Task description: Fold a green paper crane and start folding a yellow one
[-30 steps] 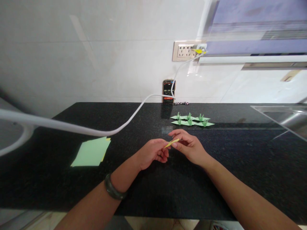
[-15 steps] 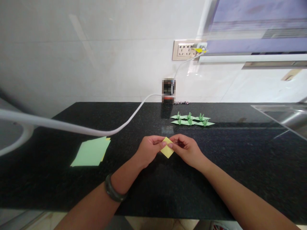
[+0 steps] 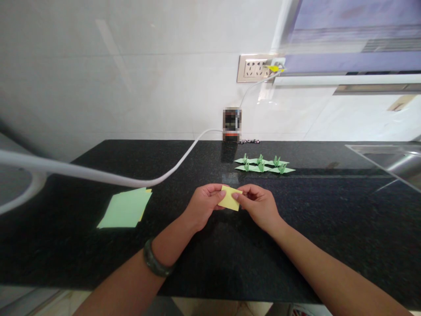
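A small square of folded yellow paper [image 3: 230, 200] is held between my two hands above the dark countertop. My left hand [image 3: 204, 205] pinches its left side, thumb on top and fingers behind. On the right side, my right hand [image 3: 259, 202] grips it the same way, the thumb pressing on its face. Beyond my hands, several green paper cranes [image 3: 261, 166] stand in two rows. To the left lies a stack of light green paper sheets [image 3: 125, 208], with yellow edges peeking out underneath.
A white bent stand arm [image 3: 144, 182] reaches over the counter [image 3: 210, 272] from the left to a pixelated device [image 3: 232, 125] by the wall. A cable runs from there to a wall socket [image 3: 253, 69]. A metal sink [image 3: 394, 160] sits at the right.
The yellow paper has been turned from a diamond position to a nearly level square. Both hands still hold it; my right hand has shifted slightly.
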Tool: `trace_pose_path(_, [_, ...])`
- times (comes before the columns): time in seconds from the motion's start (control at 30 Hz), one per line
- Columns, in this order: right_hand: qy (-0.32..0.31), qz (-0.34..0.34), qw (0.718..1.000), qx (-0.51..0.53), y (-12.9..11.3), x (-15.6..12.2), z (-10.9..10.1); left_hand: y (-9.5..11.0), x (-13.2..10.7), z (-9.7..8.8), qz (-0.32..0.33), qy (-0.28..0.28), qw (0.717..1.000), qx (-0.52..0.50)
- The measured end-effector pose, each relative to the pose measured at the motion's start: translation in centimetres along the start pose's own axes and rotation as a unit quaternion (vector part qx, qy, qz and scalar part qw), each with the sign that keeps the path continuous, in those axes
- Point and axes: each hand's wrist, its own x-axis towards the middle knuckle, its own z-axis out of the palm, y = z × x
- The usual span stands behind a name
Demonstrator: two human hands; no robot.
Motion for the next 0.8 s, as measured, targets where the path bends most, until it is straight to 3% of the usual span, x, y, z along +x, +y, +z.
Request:
trace_pose_path(0.13, [0.022,-0.138,0.986,-0.092,-0.3,-0.2,-0.3,0.0,0.1,-0.1,-0.004,-0.008,1.0,0.007])
trace_pose_path(0.33, [-0.037,-0.286,0.935,-0.208,-0.5,-0.3,-1.1,0.1,0.1,-0.3,-0.013,-0.014,1.0,-0.012])
trace_pose_path(0.6, [-0.094,-0.347,0.875,-0.324,-0.5,0.1,-1.9,0.4,0.1,-0.2,-0.019,-0.012,0.999,-0.024])
trace_pose_path(0.8, [-0.124,-0.351,0.857,-0.357,-0.5,0.3,-1.9,0.4,0.1,-0.2,-0.023,-0.01,0.999,-0.033])
